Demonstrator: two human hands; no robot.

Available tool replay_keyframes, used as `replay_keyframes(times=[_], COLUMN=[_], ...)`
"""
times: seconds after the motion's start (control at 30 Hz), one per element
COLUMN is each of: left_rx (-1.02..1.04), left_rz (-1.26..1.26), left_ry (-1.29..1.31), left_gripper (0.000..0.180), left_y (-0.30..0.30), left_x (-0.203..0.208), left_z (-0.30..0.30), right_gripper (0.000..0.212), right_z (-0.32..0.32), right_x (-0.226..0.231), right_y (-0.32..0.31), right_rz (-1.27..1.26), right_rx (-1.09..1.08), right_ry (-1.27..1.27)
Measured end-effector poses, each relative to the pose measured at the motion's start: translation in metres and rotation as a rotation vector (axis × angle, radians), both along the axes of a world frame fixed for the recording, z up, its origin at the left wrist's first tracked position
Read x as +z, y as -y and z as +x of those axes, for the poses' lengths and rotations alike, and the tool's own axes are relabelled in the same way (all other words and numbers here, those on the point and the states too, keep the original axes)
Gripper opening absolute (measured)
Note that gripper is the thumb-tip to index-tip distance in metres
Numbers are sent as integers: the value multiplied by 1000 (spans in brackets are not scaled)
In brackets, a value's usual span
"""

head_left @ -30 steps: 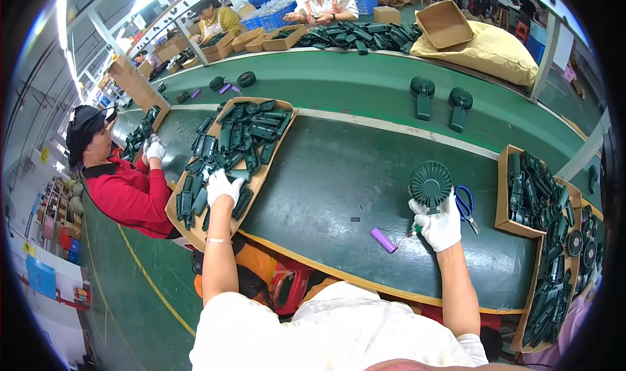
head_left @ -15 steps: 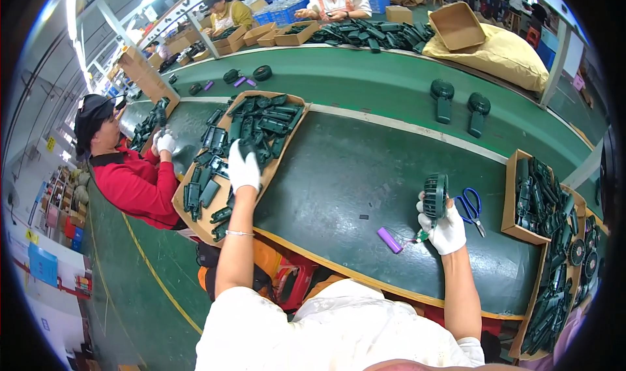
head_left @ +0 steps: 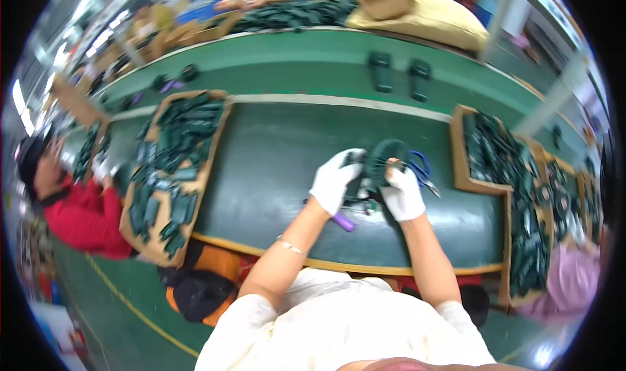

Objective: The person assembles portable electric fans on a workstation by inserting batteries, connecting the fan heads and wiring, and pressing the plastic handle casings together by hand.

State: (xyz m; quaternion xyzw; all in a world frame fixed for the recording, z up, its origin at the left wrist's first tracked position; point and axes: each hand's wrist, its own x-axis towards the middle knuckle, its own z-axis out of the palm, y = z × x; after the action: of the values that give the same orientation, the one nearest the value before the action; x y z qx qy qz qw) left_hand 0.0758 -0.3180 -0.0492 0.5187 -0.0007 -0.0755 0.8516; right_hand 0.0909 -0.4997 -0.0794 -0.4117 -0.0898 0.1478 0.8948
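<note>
In my gloved right hand is the round dark green head of a small fan, held upright above the bench. My gloved left hand is closed on a dark green plastic casing piece, mostly hidden by the fingers and blurred, close to the fan head's left side. Below the fan head hang thin wires and a small circuit board. A purple cylindrical battery lies on the bench beside my left wrist. Just right of the fan head rest blue-handled snips.
A cardboard tray of dark green casing parts stands at the left. At the right is a cardboard box of similar parts. Two assembled fans lie on the green belt beyond. A co-worker in red sits far left.
My left hand has come from the parts tray to the fan head, carrying a casing piece. My right hand still holds the fan head. The whole view has swung rightward.
</note>
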Motion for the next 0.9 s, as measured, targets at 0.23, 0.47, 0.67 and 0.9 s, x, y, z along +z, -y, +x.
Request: replay_keyframes(times=[0.23, 0.47, 0.67, 0.9], left_rx=[-200, -229, -290, 125], left_rz=[260, 688, 746, 562], left_ry=[-33, 46, -23, 165], left_gripper=[21, 38, 42, 25], left_y=[7, 6, 0, -15], left_x=[3, 2, 5, 13], left_z=[-13, -17, -15, -18], right_gripper=[27, 25, 25, 36], right_z=[-1, -6, -9, -26], right_x=[14, 11, 7, 29], right_y=[2, -3, -11, -16], right_rz=[-78, -50, -140, -514], right_rx=[-231, -249, -218, 414], right_ry=[17, -32, -48, 8])
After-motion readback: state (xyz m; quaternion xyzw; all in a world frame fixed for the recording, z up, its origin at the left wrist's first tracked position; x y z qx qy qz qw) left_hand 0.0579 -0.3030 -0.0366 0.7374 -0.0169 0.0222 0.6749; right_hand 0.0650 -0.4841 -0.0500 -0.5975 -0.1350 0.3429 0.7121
